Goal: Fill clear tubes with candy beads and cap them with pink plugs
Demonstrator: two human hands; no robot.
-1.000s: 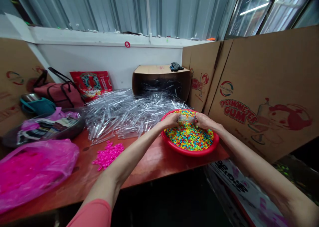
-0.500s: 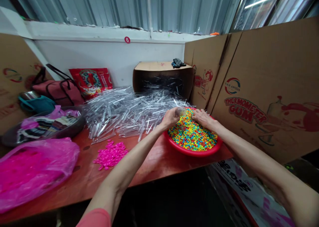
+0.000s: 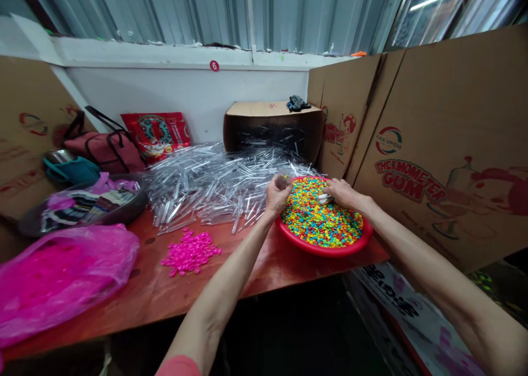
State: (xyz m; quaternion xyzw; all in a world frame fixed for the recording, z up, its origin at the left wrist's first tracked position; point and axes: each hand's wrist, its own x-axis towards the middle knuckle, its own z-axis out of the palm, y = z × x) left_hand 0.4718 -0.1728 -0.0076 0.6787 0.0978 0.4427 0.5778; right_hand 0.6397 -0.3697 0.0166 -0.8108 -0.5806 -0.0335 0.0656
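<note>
A red bowl (image 3: 330, 248) heaped with small multicoloured candies (image 3: 322, 219) sits at the right end of the reddish table (image 3: 247, 266). My left hand (image 3: 277, 194) hovers at the bowl's left rim, fingers curled round something small that I cannot make out. My right hand (image 3: 340, 193) rests on the candies at the bowl's far side, fingers closed on clear tubes. A big pile of clear plastic tubes (image 3: 206, 186) lies just left of the bowl. A small heap of pink caps (image 3: 190, 252) lies nearer the table's front.
A pink plastic bag (image 3: 61, 271) fills the left front. A dark tray with bags (image 3: 82, 205), a maroon bag (image 3: 103, 147) and a red packet (image 3: 157, 134) stand behind. An open carton (image 3: 272, 125) sits at the back. Printed cardboard walls (image 3: 445, 145) close the right side.
My hands have parted: the left has drawn back to the bowl's left rim, the right stays on the candies. The view has shifted slightly rightward.
</note>
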